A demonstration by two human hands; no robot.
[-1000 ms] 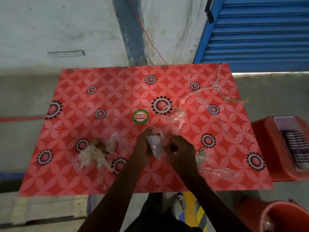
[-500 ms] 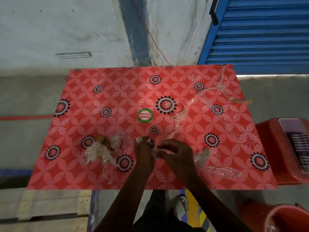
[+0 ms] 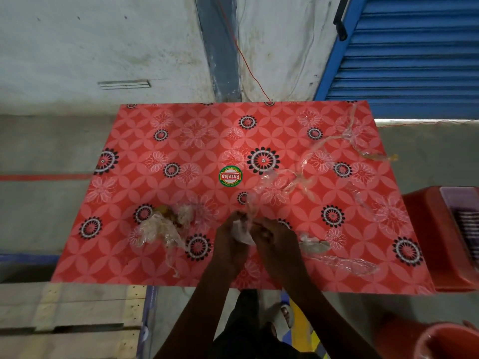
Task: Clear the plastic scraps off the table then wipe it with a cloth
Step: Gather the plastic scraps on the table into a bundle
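The desk (image 3: 160,125) carries a red flowered top with a round green sticker (image 3: 230,176) near its middle, and everything here is placed from that sticker. Just nearside of it, both hands meet over the desk: the left hand (image 3: 229,243) and the right hand (image 3: 274,238) sit side by side, fingers curled in, together bunching a whitish scrap (image 3: 242,230) between them. A thin clear strand rises from that wad toward the sticker's right. To the near left of the sticker lies a crumpled pile (image 3: 166,226) of clear and yellowish plastic, apart from the hands. To the right of the sticker a long twisted strip (image 3: 320,146) trails out to the far right corner of the desk. To the near right, just beside the right hand, lie a small wad (image 3: 312,244) and a flat clear film (image 3: 344,264) close to the front edge. Off the desk, further right of the sticker, stands a red stool (image 3: 425,229), and nearer the person a red bucket (image 3: 445,340)
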